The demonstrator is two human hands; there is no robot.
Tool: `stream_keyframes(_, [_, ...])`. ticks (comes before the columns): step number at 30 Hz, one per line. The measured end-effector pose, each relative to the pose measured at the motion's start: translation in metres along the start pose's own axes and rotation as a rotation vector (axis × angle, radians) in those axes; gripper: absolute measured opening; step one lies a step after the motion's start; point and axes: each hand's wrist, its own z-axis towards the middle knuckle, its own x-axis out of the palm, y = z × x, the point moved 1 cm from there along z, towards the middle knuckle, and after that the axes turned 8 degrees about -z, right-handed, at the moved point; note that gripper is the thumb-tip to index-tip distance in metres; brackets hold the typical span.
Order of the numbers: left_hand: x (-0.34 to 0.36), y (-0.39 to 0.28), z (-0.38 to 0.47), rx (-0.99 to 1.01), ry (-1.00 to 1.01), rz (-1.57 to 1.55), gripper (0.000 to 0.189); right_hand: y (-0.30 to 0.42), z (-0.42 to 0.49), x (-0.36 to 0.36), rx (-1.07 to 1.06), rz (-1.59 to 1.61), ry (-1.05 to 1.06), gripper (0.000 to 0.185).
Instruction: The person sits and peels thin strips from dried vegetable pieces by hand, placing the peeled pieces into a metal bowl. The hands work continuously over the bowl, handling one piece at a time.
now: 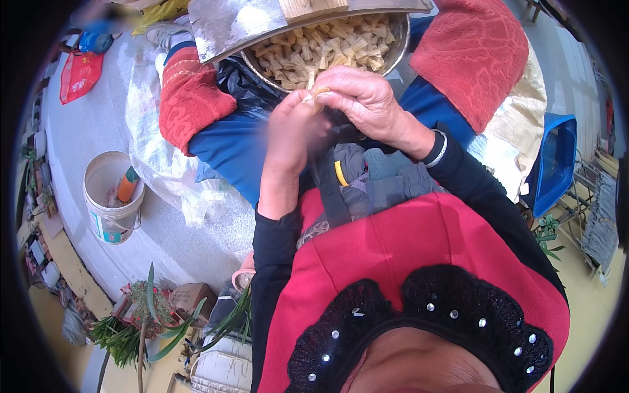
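Observation:
My left hand [287,135], blurred by motion, and my right hand [366,100] meet above my lap, just at the near rim of a round metal basin [404,46]. Between their fingertips they pinch a small pale, strip-like piece [311,78], which looks like dried husk or a similar dry material. My fingers hide most of it. Many similar pale yellow, pinched pieces [339,42] fill the basin. Across its far side lies a worn board [231,29] with a wooden block [312,7] on top.
A black plastic bag [243,81] lies beside the basin. White plastic sacking [157,142] covers floor at left, near a white bucket [112,206] with an orange-and-green object [127,185] inside. At right stands a blue plastic container [553,164]. Potted plants [147,307] stand lower left.

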Motion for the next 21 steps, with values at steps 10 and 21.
stream_keyframes(10, [0.01, -0.003, 0.004, 0.245, -0.122, 0.393, 0.011, -0.015, -0.001, -0.002, 0.131, 0.102, -0.032, 0.02])
stream_keyframes(21, [0.011, -0.008, 0.006, 0.195, -0.157, 0.589, 0.014, -0.016, 0.008, -0.023, 0.427, 0.215, 0.013, 0.033])
